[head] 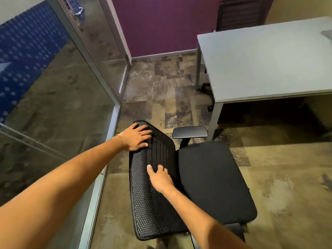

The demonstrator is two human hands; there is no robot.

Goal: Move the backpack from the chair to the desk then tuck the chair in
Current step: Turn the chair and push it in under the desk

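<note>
person's 2 hands on mesh backrest (152, 186) of black office chair (213, 178): left hand (136, 137) flat, fingers spread over top corner; right hand (160, 178) open, fingers curled lightly against mesh, gripping nothing else. seat bare; backpack not clearly in view, only grey sliver (327, 34) at far right edge of surface (260, 65), identity unclear. chair stands apart from surface, beside its near corner leg. judgement: backpack step likely done, tuck-in left.

no readable text, labels, brands or numbers anywhere
</note>
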